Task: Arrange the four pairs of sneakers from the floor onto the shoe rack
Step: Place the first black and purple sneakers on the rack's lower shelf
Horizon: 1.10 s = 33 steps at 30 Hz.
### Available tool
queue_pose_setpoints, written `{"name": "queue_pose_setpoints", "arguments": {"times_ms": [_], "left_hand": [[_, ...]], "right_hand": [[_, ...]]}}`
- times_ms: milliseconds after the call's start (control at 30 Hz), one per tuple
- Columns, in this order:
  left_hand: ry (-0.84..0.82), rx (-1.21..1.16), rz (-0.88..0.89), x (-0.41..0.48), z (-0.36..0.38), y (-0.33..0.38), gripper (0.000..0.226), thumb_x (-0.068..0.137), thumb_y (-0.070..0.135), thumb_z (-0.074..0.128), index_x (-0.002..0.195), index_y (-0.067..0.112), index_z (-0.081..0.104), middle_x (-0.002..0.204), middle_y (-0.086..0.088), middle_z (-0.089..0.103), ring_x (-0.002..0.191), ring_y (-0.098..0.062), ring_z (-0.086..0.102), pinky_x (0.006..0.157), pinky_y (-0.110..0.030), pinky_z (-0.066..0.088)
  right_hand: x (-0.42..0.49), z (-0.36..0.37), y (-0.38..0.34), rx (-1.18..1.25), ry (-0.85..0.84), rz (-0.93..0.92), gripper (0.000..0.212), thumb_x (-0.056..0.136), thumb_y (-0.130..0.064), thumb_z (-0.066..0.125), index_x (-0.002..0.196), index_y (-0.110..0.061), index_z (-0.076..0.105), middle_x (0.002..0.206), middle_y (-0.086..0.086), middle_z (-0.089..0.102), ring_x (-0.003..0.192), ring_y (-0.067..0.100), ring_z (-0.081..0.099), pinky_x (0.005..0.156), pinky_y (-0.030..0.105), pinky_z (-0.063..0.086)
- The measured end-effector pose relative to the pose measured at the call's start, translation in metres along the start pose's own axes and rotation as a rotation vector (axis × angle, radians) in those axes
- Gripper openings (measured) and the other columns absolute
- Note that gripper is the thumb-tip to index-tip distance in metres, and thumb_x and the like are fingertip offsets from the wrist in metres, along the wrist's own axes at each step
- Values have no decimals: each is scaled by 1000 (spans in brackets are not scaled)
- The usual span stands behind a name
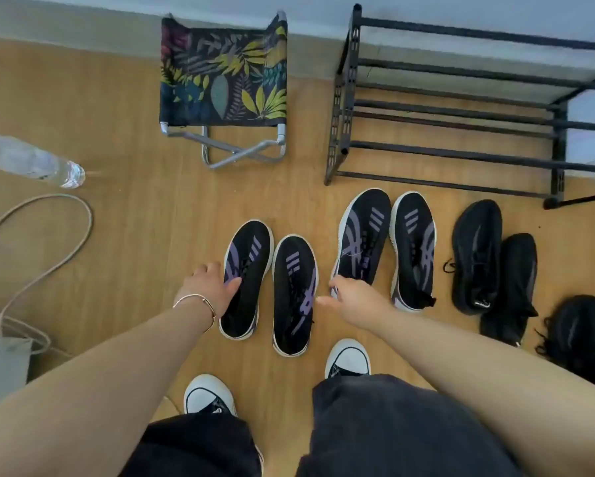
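Two pairs of black sneakers with purple marks and white soles stand on the wooden floor. The nearer pair is a left shoe (246, 270) and a right shoe (294, 294). The other pair (389, 246) is further right. A plain black pair (488, 263) lies beside it, and more black sneakers (581, 332) show at the right edge. My left hand (211, 285) rests open on the left shoe's inner side. My right hand (351, 297) hovers open between the two purple pairs, fingers spread. The black shoe rack (454, 108) stands empty at the back right.
A folding stool (223, 74) with leaf-print fabric stands left of the rack by the wall. A plastic bottle (31, 160) and a looped cable (48, 249) lie at the left. A grey box (0, 366) sits at lower left. My own feet in white-toed shoes (347, 359) stand below the sneakers.
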<state>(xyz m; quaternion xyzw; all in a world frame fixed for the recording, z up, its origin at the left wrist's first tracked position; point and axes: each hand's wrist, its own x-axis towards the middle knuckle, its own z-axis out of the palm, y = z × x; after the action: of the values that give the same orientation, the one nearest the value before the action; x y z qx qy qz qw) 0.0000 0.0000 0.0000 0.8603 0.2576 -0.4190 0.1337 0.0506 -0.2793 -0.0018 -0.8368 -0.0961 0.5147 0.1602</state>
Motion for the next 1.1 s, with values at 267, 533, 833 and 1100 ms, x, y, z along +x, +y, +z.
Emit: {"name": "queue_pose_setpoints", "arguments": {"times_ms": [267, 533, 833, 1100], "left_hand": [[25, -175, -122, 52, 59, 8, 64, 96, 49, 55, 142, 10, 36, 135, -17, 51, 117, -40, 56, 94, -46, 49], [124, -616, -287, 61, 78, 8, 79, 83, 42, 77, 140, 9, 34, 123, -14, 61, 111, -37, 61, 88, -43, 50], [182, -779, -324, 68, 67, 0, 63, 80, 40, 80, 130, 13, 52, 117, -6, 68, 107, -32, 65, 94, -45, 54], [189, -835, -113, 52, 47, 37, 39, 85, 31, 77, 117, 18, 58, 98, 5, 65, 93, -22, 65, 85, -34, 52]], "right_hand": [[71, 50, 14, 225, -79, 120, 55, 98, -56, 50, 128, -10, 54, 100, 1, 64, 85, 19, 61, 63, 26, 46], [94, 52, 4, 506, -37, 216, 43, 98, -37, 62, 65, -15, 45, 60, 3, 56, 59, 22, 58, 61, 28, 49], [106, 40, 4, 645, 51, 141, 32, 95, -32, 67, 101, -2, 61, 100, 17, 72, 94, 31, 73, 83, 49, 63], [78, 7, 21, 633, 182, 100, 23, 97, -26, 65, 99, -3, 58, 100, 16, 72, 87, 31, 75, 81, 47, 63]]}}
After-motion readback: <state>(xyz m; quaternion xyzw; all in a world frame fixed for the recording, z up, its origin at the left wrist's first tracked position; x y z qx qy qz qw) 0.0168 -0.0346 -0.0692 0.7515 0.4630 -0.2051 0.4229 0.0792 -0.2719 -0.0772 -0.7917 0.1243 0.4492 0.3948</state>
